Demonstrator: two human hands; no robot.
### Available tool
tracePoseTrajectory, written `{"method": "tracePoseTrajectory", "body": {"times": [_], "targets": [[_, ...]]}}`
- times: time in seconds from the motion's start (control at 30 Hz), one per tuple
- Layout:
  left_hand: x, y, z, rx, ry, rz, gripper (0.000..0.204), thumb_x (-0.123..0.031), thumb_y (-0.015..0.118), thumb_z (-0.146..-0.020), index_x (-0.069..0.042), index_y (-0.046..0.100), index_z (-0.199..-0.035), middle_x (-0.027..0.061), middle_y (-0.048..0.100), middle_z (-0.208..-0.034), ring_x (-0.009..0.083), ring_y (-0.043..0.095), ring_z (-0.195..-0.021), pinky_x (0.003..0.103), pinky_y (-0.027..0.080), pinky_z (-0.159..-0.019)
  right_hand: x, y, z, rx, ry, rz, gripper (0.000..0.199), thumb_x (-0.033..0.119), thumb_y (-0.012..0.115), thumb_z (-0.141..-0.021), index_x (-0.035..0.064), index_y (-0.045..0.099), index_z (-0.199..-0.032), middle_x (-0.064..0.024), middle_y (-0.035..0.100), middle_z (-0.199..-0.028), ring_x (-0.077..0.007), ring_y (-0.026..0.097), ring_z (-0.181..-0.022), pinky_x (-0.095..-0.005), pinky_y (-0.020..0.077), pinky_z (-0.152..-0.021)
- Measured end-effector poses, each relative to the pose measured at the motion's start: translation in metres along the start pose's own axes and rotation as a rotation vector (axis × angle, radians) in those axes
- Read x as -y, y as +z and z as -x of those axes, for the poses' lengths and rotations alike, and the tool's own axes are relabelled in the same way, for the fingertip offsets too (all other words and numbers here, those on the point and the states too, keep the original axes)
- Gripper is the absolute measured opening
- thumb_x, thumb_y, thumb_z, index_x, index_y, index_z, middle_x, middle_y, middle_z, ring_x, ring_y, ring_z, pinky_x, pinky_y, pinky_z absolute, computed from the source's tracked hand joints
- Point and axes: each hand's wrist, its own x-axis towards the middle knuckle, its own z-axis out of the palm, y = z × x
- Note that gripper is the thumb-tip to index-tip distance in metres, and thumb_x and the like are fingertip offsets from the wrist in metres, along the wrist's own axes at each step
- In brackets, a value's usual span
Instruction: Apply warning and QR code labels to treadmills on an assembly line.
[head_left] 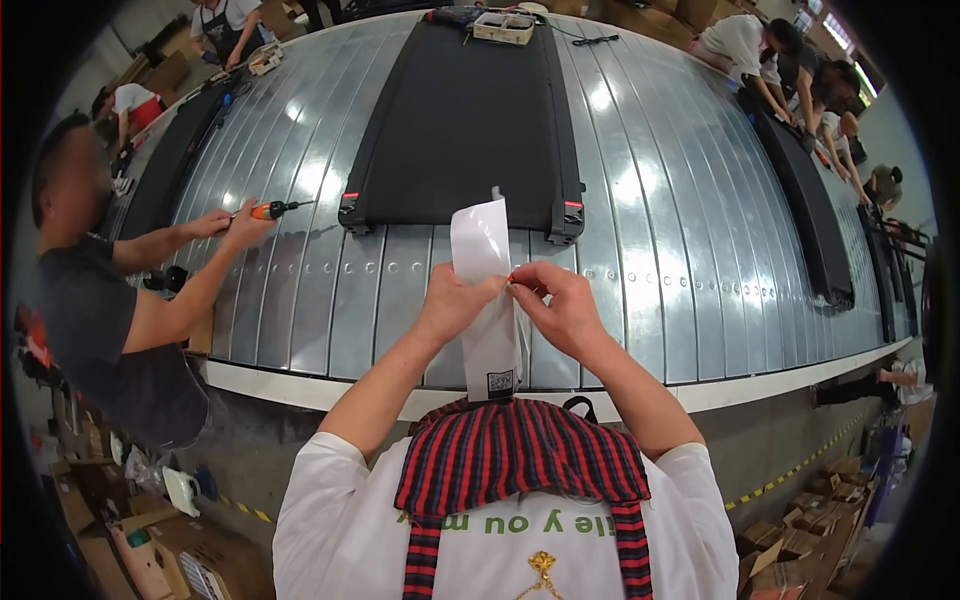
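Co-workers (85,310) line the slatted metal table (665,215), black panel (475,120) lying ahead; left hand (452,302) clasps a white strip (480,240), right hand (562,305) pinches a tiny red piece (511,280).

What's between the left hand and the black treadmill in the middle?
The head view shows white paper there, over the shiny table.
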Motion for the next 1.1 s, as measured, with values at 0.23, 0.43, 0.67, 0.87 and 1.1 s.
{"method": "tracePoseTrajectory", "body": {"times": [0.23,0.43,0.67,0.87,1.1], "targets": [[-0.007,0.008,0.009,-0.024,0.095,-0.096,0.021,-0.016,0.060,-0.071,0.001,0.062,-0.083,0.0064,0.062,-0.075,0.0129,0.059,-0.071,0.027,0.047,-0.063,-0.005,-0.005,0.000,0.048,-0.073,0.007,0.013,0.008,0.058,-0.077,0.0007,0.059,-0.088,-0.0114,0.061,-0.072,-0.0185,0.058,-0.059,-0.0266,0.0453,-0.054],[-0.011,0.005,0.012,0.003,0.109,-0.206,0.021,-0.016,0.060,-0.071,0.001,0.062,-0.084,0.0064,0.062,-0.074,0.0113,0.058,-0.071,0.027,0.046,-0.063,-0.002,-0.013,-0.008,0.165,-0.060,0.047,0.012,0.009,0.054,-0.077,0.0007,0.059,-0.084,-0.0132,0.060,-0.068,-0.0222,0.058,-0.057,-0.0293,0.0446,-0.052],[-0.004,-0.010,0.008,-0.016,0.075,0.201,0.024,-0.013,0.061,-0.072,0.001,0.060,-0.092,0.0048,0.062,-0.083,0.0109,0.057,-0.074,0.026,0.046,-0.065,-0.006,-0.003,-0.012,0.149,0.167,-0.649,0.015,0.011,0.048,-0.084,-0.0015,0.056,-0.084,-0.0021,0.057,-0.066,-0.0062,0.052,-0.060,-0.0216,0.0433,-0.055],[-0.007,-0.008,0.017,-0.041,0.090,0.277,0.033,-0.020,0.069,-0.073,0.000,0.058,-0.097,0.0042,0.061,-0.086,0.0112,0.056,-0.076,0.025,0.046,-0.068,0.004,0.016,-0.012,0.070,0.127,-0.536,0.014,0.011,0.047,-0.085,-0.0007,0.055,-0.087,-0.0013,0.055,-0.066,-0.0056,0.050,-0.060,-0.0215,0.0422,-0.055],[0.002,-0.026,0.016,-0.098,0.087,0.250,0.034,-0.023,0.071,-0.072,-0.001,0.059,-0.095,0.0044,0.062,-0.086,0.0106,0.056,-0.075,0.025,0.046,-0.067,0.007,0.031,-0.017,0.103,0.272,-0.714,0.013,0.011,0.048,-0.084,-0.0003,0.055,-0.084,-0.0036,0.058,-0.071,-0.0097,0.055,-0.064,-0.0242,0.0452,-0.060]]}}
